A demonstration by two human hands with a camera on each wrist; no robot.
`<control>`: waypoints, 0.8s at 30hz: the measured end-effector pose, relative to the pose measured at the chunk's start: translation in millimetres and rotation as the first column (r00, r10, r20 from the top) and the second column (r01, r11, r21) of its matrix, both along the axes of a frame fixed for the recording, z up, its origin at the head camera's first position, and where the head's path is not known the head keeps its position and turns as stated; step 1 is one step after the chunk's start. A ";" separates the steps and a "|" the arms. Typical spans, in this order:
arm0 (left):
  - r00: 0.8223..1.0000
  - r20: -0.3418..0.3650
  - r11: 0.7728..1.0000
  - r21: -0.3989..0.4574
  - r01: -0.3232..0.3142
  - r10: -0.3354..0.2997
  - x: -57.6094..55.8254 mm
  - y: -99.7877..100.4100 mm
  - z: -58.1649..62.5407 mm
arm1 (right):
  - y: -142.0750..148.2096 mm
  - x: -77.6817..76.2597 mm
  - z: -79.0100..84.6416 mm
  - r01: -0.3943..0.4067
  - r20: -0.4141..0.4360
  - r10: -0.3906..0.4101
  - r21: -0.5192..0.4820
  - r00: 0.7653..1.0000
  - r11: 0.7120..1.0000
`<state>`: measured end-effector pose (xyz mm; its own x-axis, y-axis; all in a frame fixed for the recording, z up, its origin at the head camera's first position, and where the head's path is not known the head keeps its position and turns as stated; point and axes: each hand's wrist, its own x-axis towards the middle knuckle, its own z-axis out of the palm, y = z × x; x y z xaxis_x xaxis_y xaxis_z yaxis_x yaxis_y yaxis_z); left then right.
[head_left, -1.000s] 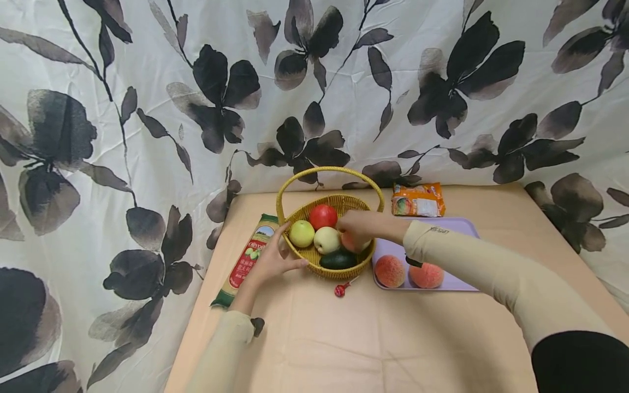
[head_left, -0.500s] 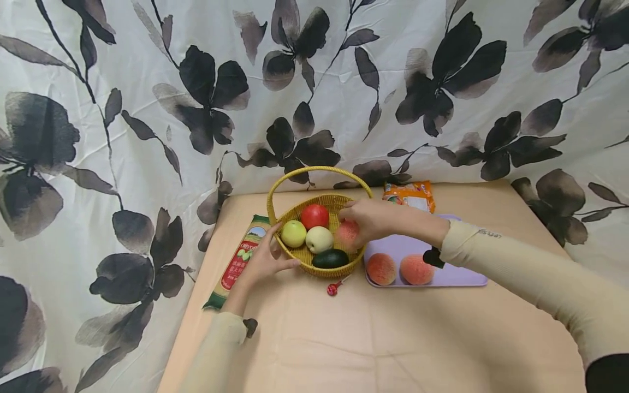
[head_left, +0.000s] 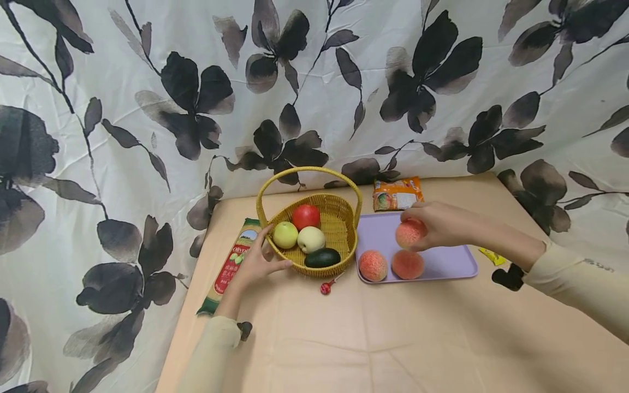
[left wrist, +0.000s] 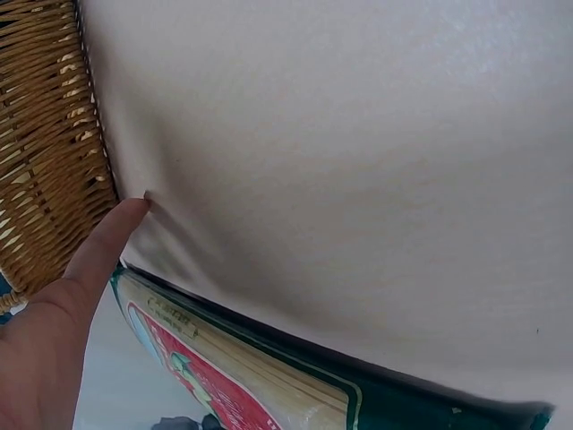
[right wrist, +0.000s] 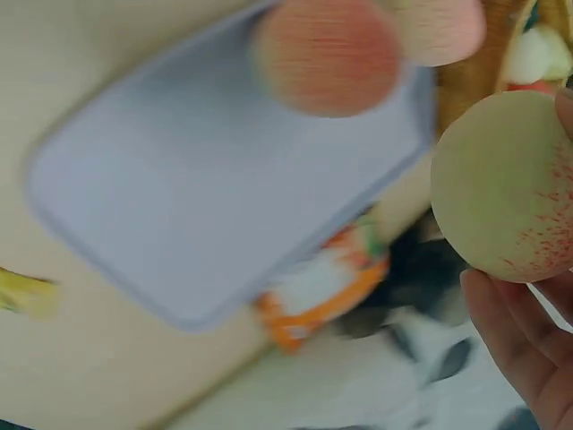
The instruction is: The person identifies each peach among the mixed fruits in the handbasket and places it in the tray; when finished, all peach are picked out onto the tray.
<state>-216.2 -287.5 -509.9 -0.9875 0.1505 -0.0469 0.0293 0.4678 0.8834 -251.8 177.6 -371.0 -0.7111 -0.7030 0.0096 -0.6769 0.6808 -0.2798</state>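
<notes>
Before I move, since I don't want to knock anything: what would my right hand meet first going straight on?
Likely the yellow basket, at its right side by the handle, though the height of the right hand is unclear.

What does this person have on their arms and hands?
The left hand and right hand are gloveless. Both sleeves are cream and reach the wrists; the right has a small dark marking, unreadable. A small black object shows by each cuff.

Basket (left wrist: 54, 143) cropped in left-wrist view
</notes>
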 end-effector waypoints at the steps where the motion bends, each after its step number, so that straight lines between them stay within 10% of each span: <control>1: 1.000 0.000 1.000 0.001 0.001 -0.001 0.1 -0.3 -0.3 | 8.8 0.5 -5.8 0.029 0.004 -0.029 0.002 1.000 1.000; 10: 1.000 -0.014 1.000 0.003 0.001 -0.001 -1.2 -1.6 -5.6 | 65.6 1.6 -67.6 0.118 0.084 -0.116 -0.019 0.990 0.993; 17: 1.000 0.016 0.999 0.027 0.020 -0.020 10.4 9.7 27.6 | 74.5 5.5 -97.2 0.109 0.089 -0.106 -0.039 0.990 0.993; 24: 1.000 -0.005 0.999 0.042 0.012 -0.012 0.7 3.2 3.3 | 72.8 8.6 -106.4 0.096 0.064 -0.092 -0.059 0.994 0.994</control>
